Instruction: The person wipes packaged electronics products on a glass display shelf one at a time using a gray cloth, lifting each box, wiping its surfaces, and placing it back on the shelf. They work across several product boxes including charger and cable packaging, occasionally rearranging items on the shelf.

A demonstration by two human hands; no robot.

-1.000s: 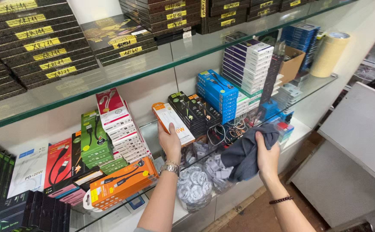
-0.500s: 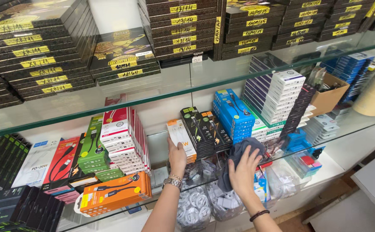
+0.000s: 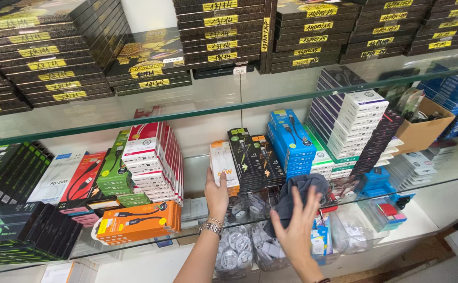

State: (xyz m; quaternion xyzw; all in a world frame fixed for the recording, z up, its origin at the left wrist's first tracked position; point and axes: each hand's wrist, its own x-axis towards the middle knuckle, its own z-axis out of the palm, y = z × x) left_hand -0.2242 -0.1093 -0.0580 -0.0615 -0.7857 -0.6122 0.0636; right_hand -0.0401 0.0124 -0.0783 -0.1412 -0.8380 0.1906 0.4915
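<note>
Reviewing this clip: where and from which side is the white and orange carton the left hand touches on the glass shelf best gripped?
Probably by its narrow sides, near the lower half, from the front. The white and orange carton stands upright, its face toward the camera, with black cartons tight on its right and an open gap on its left. The left hand already cups its bottom edge.

Glass shelves (image 3: 197, 112) are fixed against a white wall (image 3: 202, 133); a wooden floor (image 3: 423, 251) is seen at the lower right.

cloth (image 3: 297, 191) right of box (image 3: 223, 167), on shelf (image 3: 197, 207)
</note>
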